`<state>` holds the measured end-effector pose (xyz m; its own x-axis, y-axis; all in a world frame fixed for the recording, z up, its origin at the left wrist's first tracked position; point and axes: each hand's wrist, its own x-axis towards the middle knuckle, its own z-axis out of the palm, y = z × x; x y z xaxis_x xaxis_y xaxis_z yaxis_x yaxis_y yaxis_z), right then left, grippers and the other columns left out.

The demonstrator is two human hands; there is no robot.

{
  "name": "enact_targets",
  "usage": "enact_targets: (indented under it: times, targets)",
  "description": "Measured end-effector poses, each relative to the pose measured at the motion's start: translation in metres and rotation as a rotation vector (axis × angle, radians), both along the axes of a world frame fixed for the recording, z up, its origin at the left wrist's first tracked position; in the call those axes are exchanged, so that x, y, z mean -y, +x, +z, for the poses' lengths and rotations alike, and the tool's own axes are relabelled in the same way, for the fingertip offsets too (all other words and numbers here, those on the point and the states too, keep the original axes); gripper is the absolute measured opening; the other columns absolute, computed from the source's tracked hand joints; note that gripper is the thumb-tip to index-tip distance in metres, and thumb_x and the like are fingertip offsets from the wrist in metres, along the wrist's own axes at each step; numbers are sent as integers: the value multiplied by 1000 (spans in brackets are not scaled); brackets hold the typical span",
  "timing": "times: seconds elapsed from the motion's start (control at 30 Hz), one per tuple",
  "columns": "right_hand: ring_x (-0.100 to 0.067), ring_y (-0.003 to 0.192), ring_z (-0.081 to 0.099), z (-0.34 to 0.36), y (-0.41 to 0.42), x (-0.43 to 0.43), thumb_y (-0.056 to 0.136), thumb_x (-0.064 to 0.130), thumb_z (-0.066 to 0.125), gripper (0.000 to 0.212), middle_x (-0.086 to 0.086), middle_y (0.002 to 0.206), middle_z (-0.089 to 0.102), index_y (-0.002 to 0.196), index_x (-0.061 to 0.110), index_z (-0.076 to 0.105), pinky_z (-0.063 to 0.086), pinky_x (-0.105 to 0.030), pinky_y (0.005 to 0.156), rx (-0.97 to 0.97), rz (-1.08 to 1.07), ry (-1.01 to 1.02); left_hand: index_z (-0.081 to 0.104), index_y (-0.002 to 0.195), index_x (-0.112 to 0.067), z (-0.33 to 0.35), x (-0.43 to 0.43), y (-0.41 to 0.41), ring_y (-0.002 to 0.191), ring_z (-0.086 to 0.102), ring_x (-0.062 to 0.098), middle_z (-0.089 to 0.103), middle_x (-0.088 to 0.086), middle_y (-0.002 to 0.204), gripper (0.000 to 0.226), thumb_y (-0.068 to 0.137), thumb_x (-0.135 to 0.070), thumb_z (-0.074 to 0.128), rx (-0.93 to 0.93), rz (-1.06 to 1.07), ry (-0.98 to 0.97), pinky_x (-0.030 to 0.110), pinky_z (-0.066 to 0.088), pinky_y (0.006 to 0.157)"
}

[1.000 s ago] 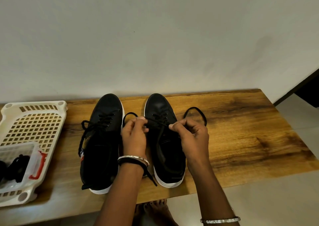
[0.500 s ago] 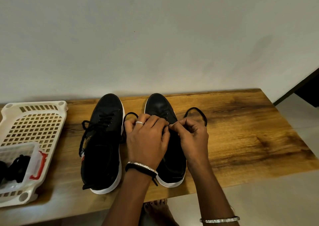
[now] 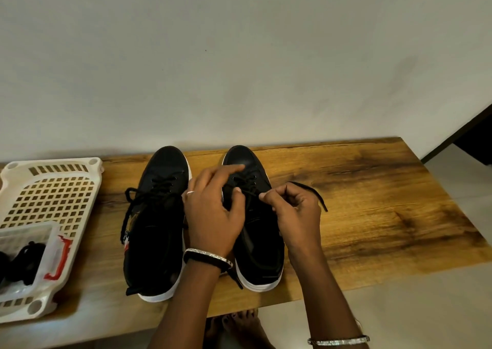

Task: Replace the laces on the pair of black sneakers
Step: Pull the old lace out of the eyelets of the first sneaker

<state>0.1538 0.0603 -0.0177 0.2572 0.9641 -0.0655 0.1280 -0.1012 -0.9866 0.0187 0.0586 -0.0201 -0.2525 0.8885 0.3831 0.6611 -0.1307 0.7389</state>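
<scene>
Nearest you, at 6 o'clock under the bench edge, your bare feet [image 3: 237, 327] show on the pale floor [image 3: 399, 311]. A thin bangle [image 3: 338, 340] circles your right wrist, and a second bangle with a black band [image 3: 207, 256] sits on your left wrist.

Your left hand [image 3: 213, 215] lies over the right-hand sneaker [image 3: 261, 247]. Its forefinger is stretched toward the toe at 1 o'clock and the thumb tip touches the lacing. The fingers that show are fairly straight and grip nothing you can see.

Your right hand [image 3: 295, 210], at 3 o'clock of that sneaker, is curled. Its thumb and forefinger pinch the black lace [image 3: 308, 187] just beside the eyelets. The lace arcs over the back of the hand, and its free end hangs down at the hand's far side.

Both sneakers stand side by side on the wooden bench [image 3: 372, 215], toes pointing to 12 o'clock, white soles showing. The left-hand sneaker [image 3: 154, 229] is laced, and its loose lace end [image 3: 126, 215] trails down its outer side at 9 o'clock.

Further out at 9 o'clock, a white lattice basket [image 3: 53, 202] rests on the bench. It holds a clear tub with a red clip [image 3: 53, 252], and in the tub lie dark things too blurred to name.

A plain wall [image 3: 239, 55] rises behind the bench at 12 o'clock.
</scene>
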Motion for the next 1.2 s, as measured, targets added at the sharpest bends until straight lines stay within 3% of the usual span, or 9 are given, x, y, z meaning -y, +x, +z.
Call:
enact_targets:
  times: [0.33,0.47,0.57,0.63,0.7,0.8,0.93,1.1,1.2]
  targets:
    - [-25,78,70,-1,-3,0,81,11,76,12,-6,75,72,70,12,72,59,-43,76,37,18,5,62,91,-26,-2,3,3,94,60,12,65,-13,92,8,92,-18,63,-301,-91,-57,21,22,84]
    - [-11,65,61,0,-1,0,80,7,77,16,0,65,65,66,10,70,51,-26,62,-8,0,-12,55,100,-13,2,-1,11,82,65,-2,71,-4,91,13,104,-12,42,470,99,-68,16,49,77]
    - [-11,65,59,-1,-1,-1,79,8,78,17,0,64,63,65,11,69,49,-26,62,-12,2,-16,55,96,-10,10,-5,1,86,71,18,74,4,84,22,106,-11,36,1178,38,-122,33,53,86]
    - [-14,67,60,-2,-1,-2,78,9,78,17,-2,66,65,64,13,70,51,-30,64,-12,-5,-24,55,93,-11,12,-6,-4,67,64,18,63,2,68,23,106,-9,36,1374,-32,-170,38,53,84]
    - [-15,68,61,-2,-1,-1,78,10,79,17,-3,67,66,64,15,70,51,-34,65,-11,-3,-29,56,94,-14,8,-6,-5,59,52,11,52,-3,65,22,106,-12,38,1178,-57,-172,39,53,80]
    - [-9,66,61,0,-1,-1,79,9,78,17,1,66,66,65,14,70,49,-25,63,-14,8,-24,60,102,-24,-2,-5,-8,75,56,0,59,-14,84,20,103,-29,41,317,-169,-37,19,46,73]
    - [-9,68,64,1,0,0,81,9,77,16,1,69,69,67,14,71,51,-23,64,-10,26,-13,64,108,-30,-3,-1,-9,97,55,12,55,-11,99,17,95,-39,57,-266,-219,-97,35,39,84]
    - [-12,69,64,0,0,0,80,9,77,14,-3,70,69,68,11,71,51,-24,63,-15,18,-25,66,88,-24,-3,-4,-17,92,56,22,52,-3,91,10,89,-33,61,-410,-108,-43,37,36,80]
    - [-5,62,60,0,1,0,81,8,77,14,3,64,65,69,8,71,47,-16,58,-32,16,-27,60,92,-16,-4,-4,-8,83,53,12,50,-4,97,10,98,-20,53,-58,-36,12,33,44,73]
